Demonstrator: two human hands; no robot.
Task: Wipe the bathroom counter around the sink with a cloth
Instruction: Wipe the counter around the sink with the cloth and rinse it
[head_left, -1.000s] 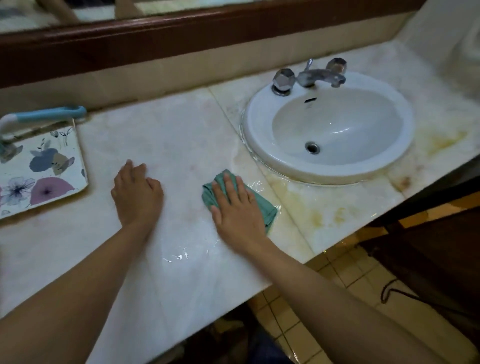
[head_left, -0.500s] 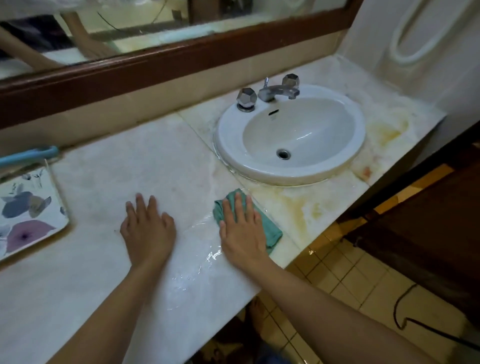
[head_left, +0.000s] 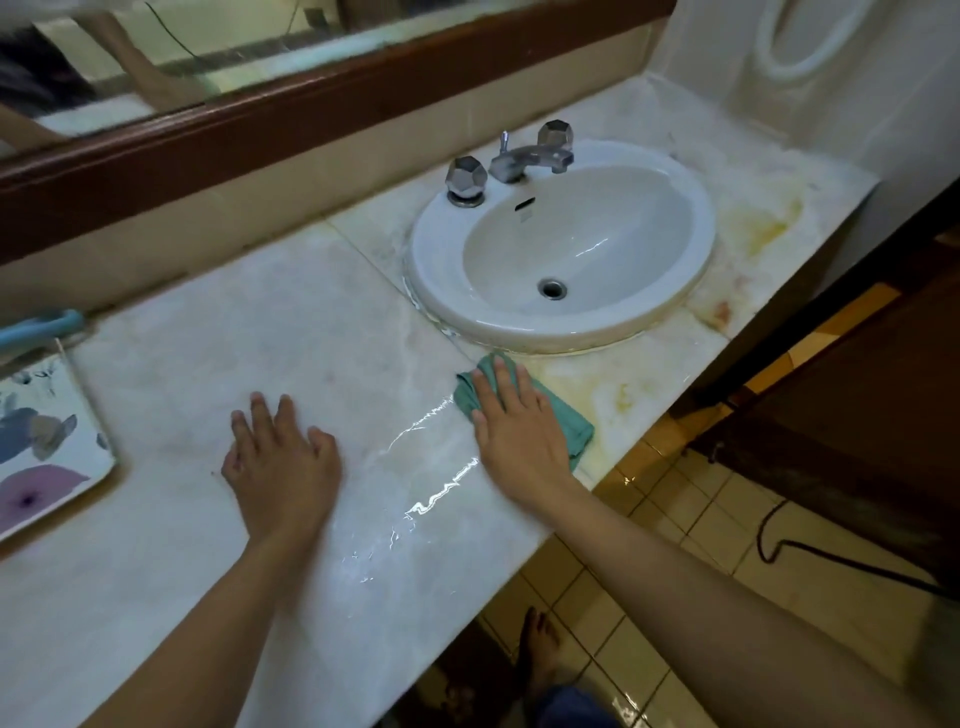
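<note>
Head view: a person is standing at a pale marble counter (head_left: 218, 332), both bare arms reaching forward.
Right hand (head_left: 519, 431): it is lying flat with fingers spread a little, pressing on a green cloth (head_left: 569, 421); it is not gripping, only pushing down.
Cloth: it is sitting under the right hand, near the front edge of the counter, just in front of the sink (head_left: 563, 249) rim; whether it is touching the rim, I cannot tell.
Left hand (head_left: 283, 462): it is resting palm down on the bare counter, fingers open, holding nothing, well apart to the left of the right hand.
Wet streak (head_left: 431, 467): it is shining between the two hands.
Yellow stains (head_left: 618, 389): they are showing just right of the cloth.
Faucet (head_left: 519, 161): it is standing beyond the sink, far from both hands.
Flowered tray (head_left: 47, 447): it is lying far left of the left hand.
</note>
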